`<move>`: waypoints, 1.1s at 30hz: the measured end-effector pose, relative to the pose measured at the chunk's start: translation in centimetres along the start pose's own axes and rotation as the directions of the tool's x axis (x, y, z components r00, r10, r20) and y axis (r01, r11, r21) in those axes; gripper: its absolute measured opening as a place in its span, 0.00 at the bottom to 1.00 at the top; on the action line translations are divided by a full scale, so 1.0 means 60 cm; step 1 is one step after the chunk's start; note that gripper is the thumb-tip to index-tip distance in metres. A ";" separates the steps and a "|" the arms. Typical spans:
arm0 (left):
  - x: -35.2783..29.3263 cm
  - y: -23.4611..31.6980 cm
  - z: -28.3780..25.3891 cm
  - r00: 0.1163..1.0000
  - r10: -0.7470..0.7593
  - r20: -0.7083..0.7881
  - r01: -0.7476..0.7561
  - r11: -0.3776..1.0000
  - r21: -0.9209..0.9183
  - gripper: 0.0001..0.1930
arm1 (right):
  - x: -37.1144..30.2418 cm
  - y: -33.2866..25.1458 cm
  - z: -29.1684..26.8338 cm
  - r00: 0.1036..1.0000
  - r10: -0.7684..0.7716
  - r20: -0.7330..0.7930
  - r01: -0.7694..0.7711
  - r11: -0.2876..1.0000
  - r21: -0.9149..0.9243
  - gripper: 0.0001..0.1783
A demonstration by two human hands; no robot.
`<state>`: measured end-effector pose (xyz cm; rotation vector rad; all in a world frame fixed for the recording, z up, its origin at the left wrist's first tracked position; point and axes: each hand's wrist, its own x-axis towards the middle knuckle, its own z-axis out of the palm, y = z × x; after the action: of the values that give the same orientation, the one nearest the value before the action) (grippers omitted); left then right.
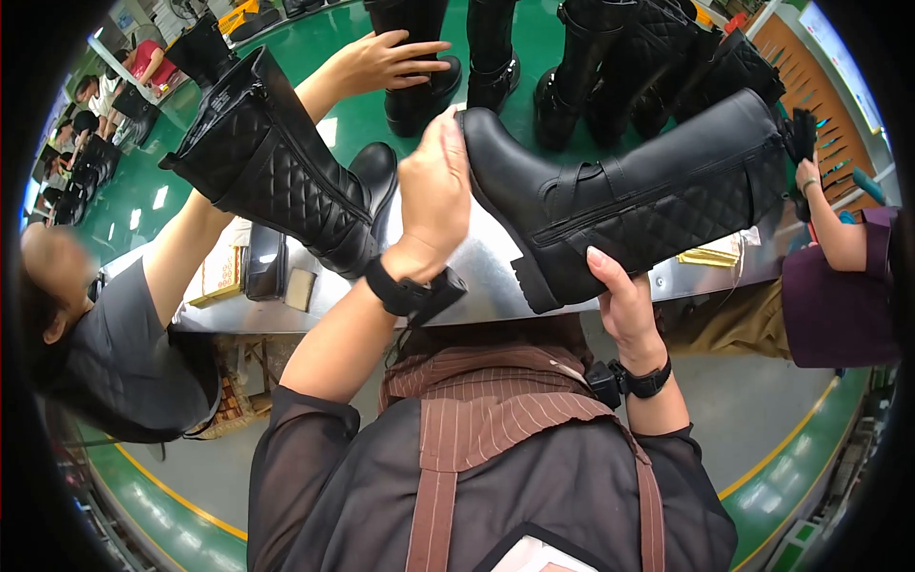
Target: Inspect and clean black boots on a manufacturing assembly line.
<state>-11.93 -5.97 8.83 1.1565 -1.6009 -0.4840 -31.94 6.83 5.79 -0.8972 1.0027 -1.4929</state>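
Your head camera looks steeply down over your chest, close on your hands (434, 195) at the bench (477, 276), its fisheye bending the factory floor around them.
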 end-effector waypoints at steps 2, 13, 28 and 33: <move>0.002 -0.005 -0.003 0.996 0.084 -0.001 -0.084 0.996 -0.036 0.21 | 0.001 -0.004 0.001 0.998 0.038 -0.045 -0.035 0.998 0.060 0.18; -0.002 -0.017 -0.001 0.843 -0.063 0.534 0.462 0.594 -0.658 0.45 | 0.008 0.004 0.008 0.994 -0.105 -0.038 0.099 0.985 -0.141 0.12; -0.038 -0.017 0.008 0.791 0.158 0.591 0.343 0.686 -0.642 0.56 | 0.023 0.000 0.003 0.998 -0.043 -0.046 0.047 0.994 0.098 0.15; -0.025 -0.009 -0.011 0.720 0.066 0.691 0.589 0.468 -0.658 0.53 | 0.034 -0.013 -0.005 0.994 0.102 -0.043 -0.090 0.971 0.222 0.18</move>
<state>-11.13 -4.80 7.88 0.4251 -1.3339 -1.8684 -32.77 4.92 6.47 -0.6447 0.8873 -1.5183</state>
